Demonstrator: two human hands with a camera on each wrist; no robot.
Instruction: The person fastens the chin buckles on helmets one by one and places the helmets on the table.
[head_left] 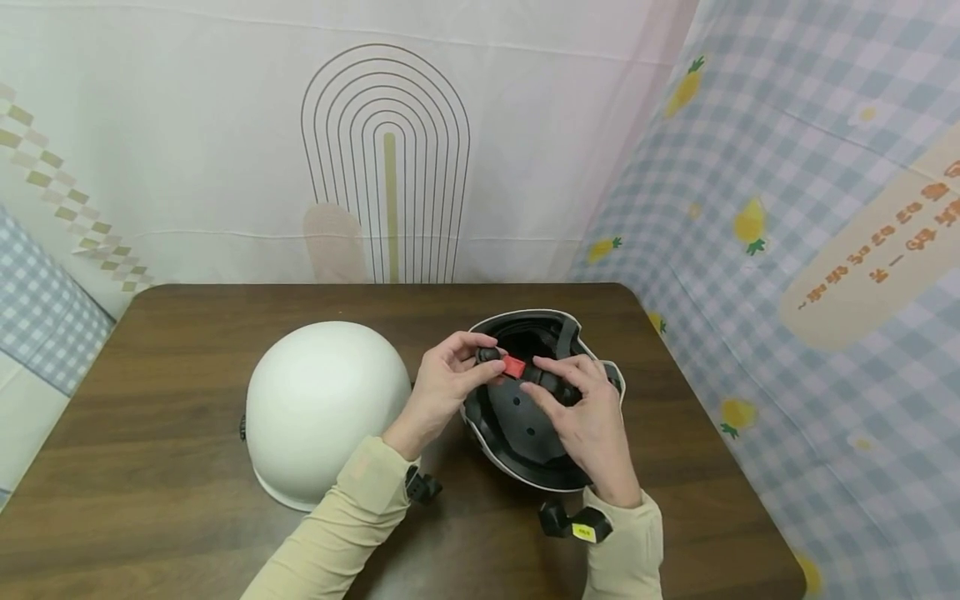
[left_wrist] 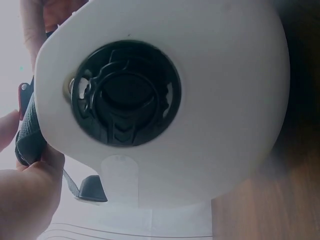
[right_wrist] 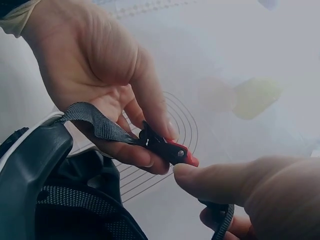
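An upturned white helmet (head_left: 517,421) with a black lining lies on the table, both hands above its opening. My left hand (head_left: 442,387) pinches a black buckle with a red part (head_left: 513,367) between thumb and fingers. In the right wrist view, the buckle (right_wrist: 175,151) sits at the end of a grey strap (right_wrist: 97,122) that runs up from the helmet. My right hand (head_left: 588,417) grips the other black strap piece (head_left: 551,382), close beside the red part; its thumb tip is right at the buckle. A black round dial (left_wrist: 126,93) shows on the helmet's shell in the left wrist view.
A second white helmet (head_left: 322,408) stands dome-up to the left, close to my left forearm. Both rest on a brown wooden table (head_left: 150,467). A patterned white cloth (head_left: 225,167) hangs behind, and a checked cloth (head_left: 750,167) runs along the right side.
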